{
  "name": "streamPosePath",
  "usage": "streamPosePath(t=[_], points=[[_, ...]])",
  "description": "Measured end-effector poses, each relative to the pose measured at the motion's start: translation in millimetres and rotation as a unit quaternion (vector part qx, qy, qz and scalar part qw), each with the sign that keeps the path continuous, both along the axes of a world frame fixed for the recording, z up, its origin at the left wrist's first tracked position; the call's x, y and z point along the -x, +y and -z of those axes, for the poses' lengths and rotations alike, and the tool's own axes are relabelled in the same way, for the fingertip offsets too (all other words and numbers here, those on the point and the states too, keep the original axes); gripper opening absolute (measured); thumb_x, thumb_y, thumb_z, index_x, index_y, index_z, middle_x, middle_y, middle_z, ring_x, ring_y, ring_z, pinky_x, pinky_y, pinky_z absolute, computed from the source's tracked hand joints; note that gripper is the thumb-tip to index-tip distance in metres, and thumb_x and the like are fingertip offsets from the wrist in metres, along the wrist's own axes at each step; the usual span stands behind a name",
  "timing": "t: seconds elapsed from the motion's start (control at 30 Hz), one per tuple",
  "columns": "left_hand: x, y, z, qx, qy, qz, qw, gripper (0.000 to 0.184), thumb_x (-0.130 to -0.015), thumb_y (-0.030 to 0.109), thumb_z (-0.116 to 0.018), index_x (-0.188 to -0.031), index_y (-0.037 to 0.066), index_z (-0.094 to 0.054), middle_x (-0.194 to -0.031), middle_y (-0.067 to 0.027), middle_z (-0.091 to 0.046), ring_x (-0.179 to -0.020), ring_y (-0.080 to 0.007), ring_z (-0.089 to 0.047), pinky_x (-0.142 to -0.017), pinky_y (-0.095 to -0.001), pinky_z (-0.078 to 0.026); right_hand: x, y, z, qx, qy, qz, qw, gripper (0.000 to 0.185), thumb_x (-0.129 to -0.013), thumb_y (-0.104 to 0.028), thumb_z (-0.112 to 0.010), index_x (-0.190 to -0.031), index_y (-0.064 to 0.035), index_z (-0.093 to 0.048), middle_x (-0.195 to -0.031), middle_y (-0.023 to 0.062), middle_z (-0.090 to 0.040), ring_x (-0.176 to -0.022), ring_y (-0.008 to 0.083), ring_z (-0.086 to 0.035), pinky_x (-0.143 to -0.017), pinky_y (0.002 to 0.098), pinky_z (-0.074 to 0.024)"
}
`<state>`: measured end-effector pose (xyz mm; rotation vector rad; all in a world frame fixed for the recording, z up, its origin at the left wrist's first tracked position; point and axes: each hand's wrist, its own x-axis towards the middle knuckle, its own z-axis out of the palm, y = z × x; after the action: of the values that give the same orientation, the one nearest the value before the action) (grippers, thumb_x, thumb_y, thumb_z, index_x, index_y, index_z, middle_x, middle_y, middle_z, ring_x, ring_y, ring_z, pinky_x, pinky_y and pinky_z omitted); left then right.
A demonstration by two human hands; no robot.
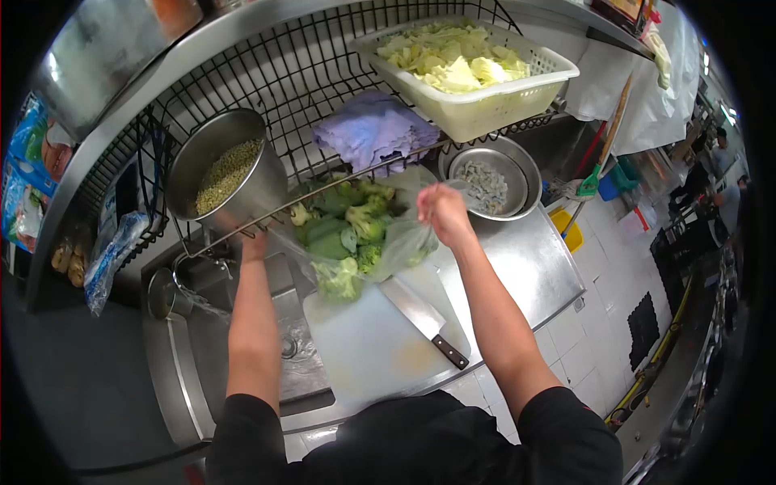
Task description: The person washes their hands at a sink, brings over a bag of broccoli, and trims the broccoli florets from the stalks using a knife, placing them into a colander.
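In the head view, reaches forward with both bare arms, nearly straight, from short black sleeves. Curls the right hand (440, 214) in a loose fist above the board's far right corner, gripping the edge of a clear bag (404, 252) between the fingers. Extends the left hand (254, 245) under the left part of the rack's front rail, near the bag's other side; cannot tell how far open or what is held, being mostly hidden there. Holds broccoli (368, 225) within the bag, over the board's far edge. On the white board (364, 347), lies a knife (416, 311) aslant, handle toward the near right corner. Left of the board, drops to a steel sink (295, 368); right of it, runs to a steel counter (525, 267), with nested bowls (529, 179) by its far edge. On the wire rack (230, 73), see a pot (271, 166) at the left end, a purple cloth (372, 129) by the front rail and a tub (485, 113) of cut leaves at the right end. Beyond the counter's right edge, find pale floor tiles (558, 352), dark mats (644, 327) and a yellow bucket (568, 232).
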<state>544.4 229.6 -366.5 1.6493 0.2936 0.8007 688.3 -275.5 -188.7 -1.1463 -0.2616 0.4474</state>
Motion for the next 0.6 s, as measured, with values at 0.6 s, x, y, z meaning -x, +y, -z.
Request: streamPosePath(t=[0.6], points=[[89.8,-199.0,-73.0,-0.149,0.289,-0.243,0.914,0.097,-0.068,0.057,-0.083,-0.136,-0.003,-0.048,-0.125,-0.0229,-0.063,-0.115,-0.034,-0.062,-0.099,-0.042,-0.047,231.6,-143.3,144.0,0.577,-0.32,-0.113,0.743,0.044,-0.082,-0.026,-0.073,-0.108,0.0021,-0.052,-0.105,0.0227,-0.057,-0.102,0.0413,-0.056,-0.085,0.05,-0.0497]])
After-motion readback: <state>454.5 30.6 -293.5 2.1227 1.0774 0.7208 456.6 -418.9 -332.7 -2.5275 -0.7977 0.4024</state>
